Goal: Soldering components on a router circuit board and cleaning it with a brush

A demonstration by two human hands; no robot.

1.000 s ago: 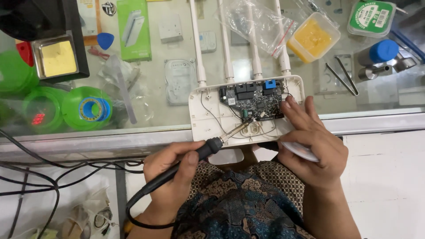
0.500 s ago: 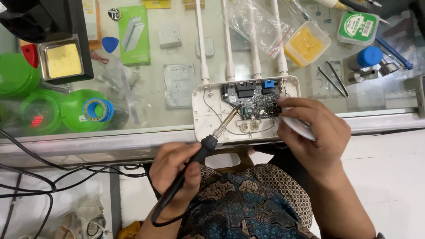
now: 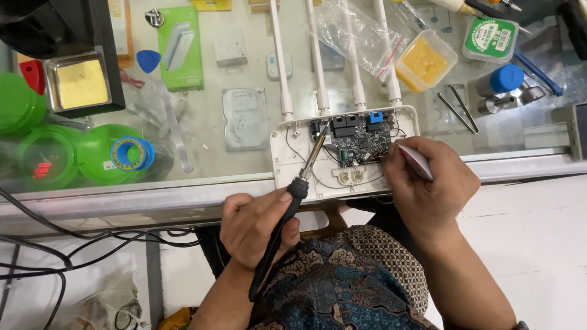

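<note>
An opened white router with several white antennas lies on the glass counter, its dark circuit board exposed. My left hand grips a black-handled soldering iron; its metal tip reaches the left edge of the board. My right hand rests on the router's right side, fingertips at the board, and holds a small white and red object between its fingers.
A sponge tray in a black stand sits far left above green containers. A yellow tub, green-labelled tin, blue-capped bottle and tweezers lie to the right. Black cables hang below the counter edge.
My left hand has pushed the soldering iron forward, so its tip went from the router's near edge up to the circuit board. My right hand stayed on the router's right side.
</note>
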